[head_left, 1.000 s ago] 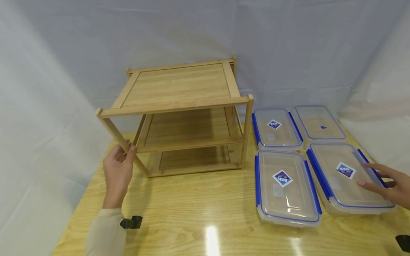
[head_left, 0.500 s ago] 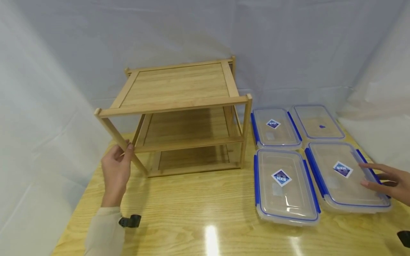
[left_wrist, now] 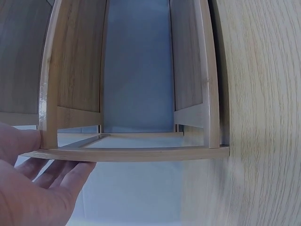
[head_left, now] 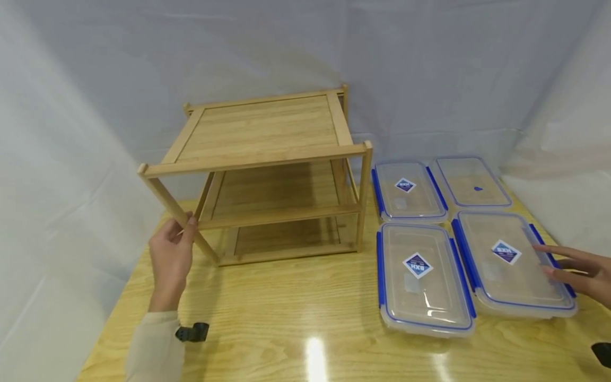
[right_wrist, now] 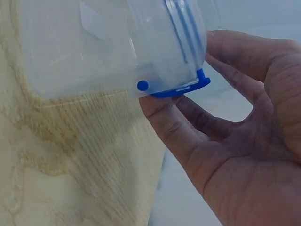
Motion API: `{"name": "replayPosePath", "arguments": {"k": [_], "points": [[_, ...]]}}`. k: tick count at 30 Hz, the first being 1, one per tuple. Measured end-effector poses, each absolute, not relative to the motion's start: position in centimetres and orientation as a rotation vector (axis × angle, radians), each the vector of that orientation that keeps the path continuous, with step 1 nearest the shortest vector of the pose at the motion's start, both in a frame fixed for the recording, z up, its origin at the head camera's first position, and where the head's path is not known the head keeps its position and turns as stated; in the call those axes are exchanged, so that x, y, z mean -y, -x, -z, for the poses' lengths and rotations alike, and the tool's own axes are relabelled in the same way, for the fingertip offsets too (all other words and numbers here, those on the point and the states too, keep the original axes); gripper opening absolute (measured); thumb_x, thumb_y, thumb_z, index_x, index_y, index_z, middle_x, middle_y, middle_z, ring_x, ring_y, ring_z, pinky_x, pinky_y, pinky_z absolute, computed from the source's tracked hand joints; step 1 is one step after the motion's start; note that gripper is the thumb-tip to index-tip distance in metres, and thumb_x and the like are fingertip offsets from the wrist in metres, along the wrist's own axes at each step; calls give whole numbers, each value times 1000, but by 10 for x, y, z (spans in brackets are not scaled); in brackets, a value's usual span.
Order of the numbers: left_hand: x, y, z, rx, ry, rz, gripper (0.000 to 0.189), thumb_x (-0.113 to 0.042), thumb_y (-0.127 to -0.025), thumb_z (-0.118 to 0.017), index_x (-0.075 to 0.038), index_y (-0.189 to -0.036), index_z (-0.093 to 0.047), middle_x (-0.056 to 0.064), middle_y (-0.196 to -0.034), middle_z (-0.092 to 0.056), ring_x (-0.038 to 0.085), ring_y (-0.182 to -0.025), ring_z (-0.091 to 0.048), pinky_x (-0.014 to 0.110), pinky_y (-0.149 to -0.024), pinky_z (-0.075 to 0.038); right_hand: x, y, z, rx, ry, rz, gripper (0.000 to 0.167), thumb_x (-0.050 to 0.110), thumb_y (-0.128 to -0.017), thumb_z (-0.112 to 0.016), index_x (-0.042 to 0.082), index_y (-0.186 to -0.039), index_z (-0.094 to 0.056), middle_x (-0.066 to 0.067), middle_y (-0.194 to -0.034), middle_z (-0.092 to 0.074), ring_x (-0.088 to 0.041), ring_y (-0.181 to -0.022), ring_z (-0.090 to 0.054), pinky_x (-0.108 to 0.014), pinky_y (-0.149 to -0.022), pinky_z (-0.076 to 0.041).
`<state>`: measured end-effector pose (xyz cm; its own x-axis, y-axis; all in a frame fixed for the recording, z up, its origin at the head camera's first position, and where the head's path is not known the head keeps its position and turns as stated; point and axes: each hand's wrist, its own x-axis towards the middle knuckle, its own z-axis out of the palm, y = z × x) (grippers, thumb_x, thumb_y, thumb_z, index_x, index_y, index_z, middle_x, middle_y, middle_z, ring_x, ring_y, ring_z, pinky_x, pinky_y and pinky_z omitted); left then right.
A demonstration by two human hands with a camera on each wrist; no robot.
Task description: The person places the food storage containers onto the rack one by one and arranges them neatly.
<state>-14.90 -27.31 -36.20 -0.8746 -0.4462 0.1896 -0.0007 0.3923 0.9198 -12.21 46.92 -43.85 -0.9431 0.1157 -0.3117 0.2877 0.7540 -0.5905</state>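
A three-tier wooden shelf rack stands on the table; its front left post leans. My left hand pinches that post between thumb and fingers near the middle tier, and in the left wrist view the fingers lie behind the wooden rail. At the right, my right hand holds the right edge of a clear food container with blue clips and a diamond label. In the right wrist view, fingers touch the container's side by the blue clip, with another digit against the lid.
Left of the held container lies another clear food container. Behind them are two more, a labelled container and an unlabelled container. White cloth hangs around the wooden table.
The container under my right hand has slid slightly left, closer to its neighbour, and turned a little. My left hand keeps its hold on the rack post. The whole view shifts slightly.
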Motion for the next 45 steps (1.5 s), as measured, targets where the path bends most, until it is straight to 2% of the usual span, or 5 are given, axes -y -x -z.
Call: {"name": "replayPosePath", "arguments": {"k": [23,27,31,38,45], "points": [[274,146,361,2281,-312,1453,40,-30,-106,-54,-7,-138,-61,14,-133,-65,24,-118,-65,30,-98,-54,-471,104,443,-2925,-231,1081,72,39,-101,-64,12,-159,-32,-54,-137,-34,-69,-111,-49,-33,-56,-58],[275,146,361,2293,-309,1454,41,-31,-106,-54,-6,-138,-61,14,-134,-64,28,-120,-63,33,-100,-54,-474,103,438,-2943,-153,1153,64,28,-105,-59,15,-160,-30,-56,-133,-35,-34,-87,-71,-39,-57,-61],[275,146,361,2304,-309,1445,41,-31,-107,-53,-5,-138,-61,14,-134,-64,29,-121,-63,33,-100,-54,-473,103,432,-2957,-99,1226,60,21,-106,-56,21,-161,-30,-51,-129,-42,10,-80,-56,-33,-57,-60],[276,147,361,2314,-316,1435,41,-31,-107,-53,-6,-138,-61,14,-132,-65,27,-119,-64,29,-98,-54,-474,111,415,-2881,-106,1370,60,22,-106,-56,24,-160,-30,32,-100,-52,7,-78,-60,-28,-58,-60],[275,148,360,2319,-338,1431,40,-31,-106,-54,-7,-138,-62,14,-131,-66,22,-116,-65,30,-98,-54,-468,122,391,-2775,-93,1640,58,22,-105,-58,25,-158,-36,33,-99,-60,2,-78,-67,-26,-60,-61]]}}
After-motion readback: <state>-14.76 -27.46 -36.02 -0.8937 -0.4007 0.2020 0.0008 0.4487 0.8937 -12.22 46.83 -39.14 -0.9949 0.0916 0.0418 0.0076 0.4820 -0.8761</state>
